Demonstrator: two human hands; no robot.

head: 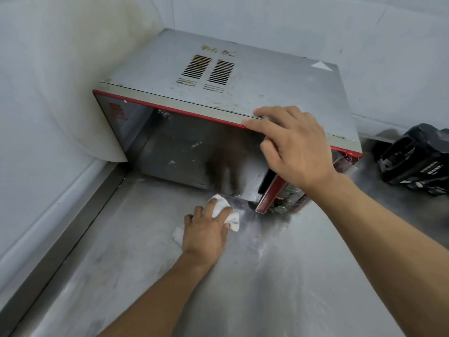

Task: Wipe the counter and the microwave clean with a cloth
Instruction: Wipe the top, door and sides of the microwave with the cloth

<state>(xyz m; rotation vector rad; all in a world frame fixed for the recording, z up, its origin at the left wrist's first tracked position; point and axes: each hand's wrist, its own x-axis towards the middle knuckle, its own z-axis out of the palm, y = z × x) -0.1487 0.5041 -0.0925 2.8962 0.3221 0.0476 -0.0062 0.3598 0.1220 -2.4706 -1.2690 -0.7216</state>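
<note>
A grimy silver microwave (243, 76) with red trim and a dark glass door stands in the corner on the steel counter (279, 276). My left hand (206, 229) presses a crumpled white cloth (227, 211) onto the counter just in front of the microwave's lower door edge. The cloth bulges out past my fingers on the right. My right hand (294, 147) lies on the microwave's top front edge, above the control panel, with the fingers spread over the rim and the thumb down the front.
A black appliance (415, 159) sits on the counter to the right of the microwave. White walls close in behind and on the left, with a raised steel lip along the left edge. Smears and streaks mark the counter surface near the cloth.
</note>
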